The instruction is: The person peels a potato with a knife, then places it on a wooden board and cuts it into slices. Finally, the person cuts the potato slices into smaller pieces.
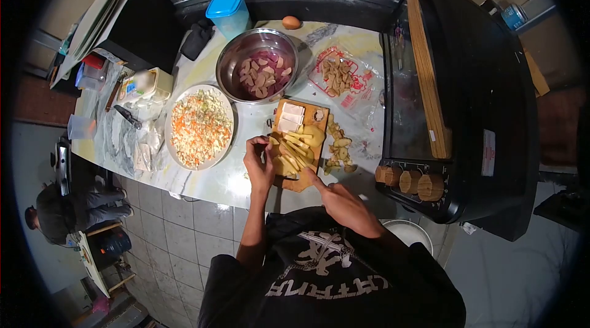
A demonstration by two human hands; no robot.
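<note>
A wooden cutting board [299, 185] lies near the counter's front edge, bearing pale yellow potato sticks [296, 154], a peeled potato piece [314, 136] and white blocks [291, 117]. My left hand [260, 161] is at the board's left edge, fingertips pinched on a small potato piece [273, 141]. From the lower right, my right hand [338, 200] reaches to the sticks, its fingers closed; what they grip is hidden. Potato peelings [339, 148] are heaped right of the board.
Left stands a plate of chopped vegetables [201, 128]; behind the board, a steel bowl [257, 65] of sliced meat. A plastic bag [345, 80] holds brown pieces. An egg [291, 22] and blue-lidded container [228, 13] sit behind. A black oven [470, 106] bounds the right. Another person [67, 214] is far left.
</note>
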